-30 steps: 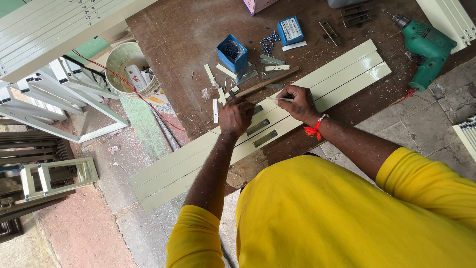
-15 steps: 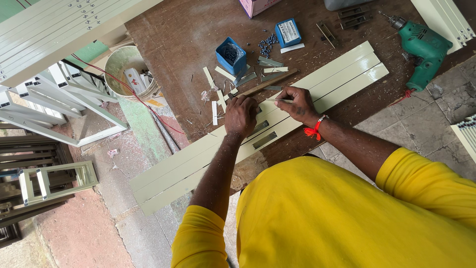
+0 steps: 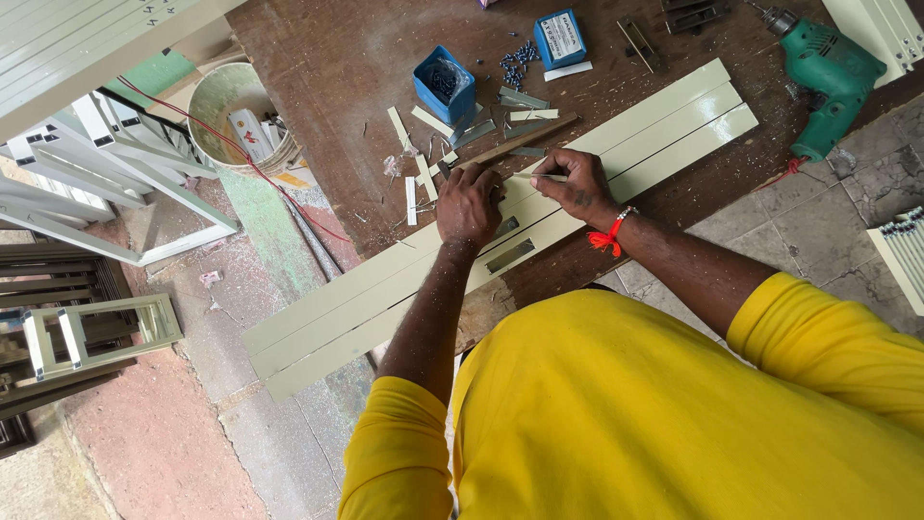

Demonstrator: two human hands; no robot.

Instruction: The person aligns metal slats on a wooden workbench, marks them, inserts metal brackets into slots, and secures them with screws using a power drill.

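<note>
Frames (image 3: pixel 91 332) of pale painted metal are lying at the far left, on the floor beside the bench (image 3: pixel 337 87). Next to them, a round bucket (image 3: pixel 217 101) is sitting at the bench's edge, with a red wire (image 3: pixel 241 154) trailing across it. A long cream-coloured panel (image 3: pixel 385 299) is lying diagonally across the brown bench, its lower end overhanging the edge. The left hand (image 3: pixel 469 204) is pressing flat on this panel, fingers spread and closed on nothing, just above two rectangular slots (image 3: pixel 510 255) cut in the panel's lower strip. Short cream offcuts (image 3: pixel 423 173) are scattered on the bench just beyond that hand. An open blue box (image 3: pixel 443 87) (holding small dark screws) is standing further back, with loose screws (image 3: pixel 515 63) beside it and a closed blue box (image 3: pixel 560 39) to its right. The right hand (image 3: pixel 576 185) is resting on the panel just beside the left hand, its fingers pinched shut around a thin pencil-like marker (image 3: pixel 534 177) whose tip is pointing toward the left hand. A red thread band (image 3: pixel 608 236) is circling the right wrist. A green power drill (image 3: pixel 828 72) is lying at the bench's far right, well apart from both hands.
</note>
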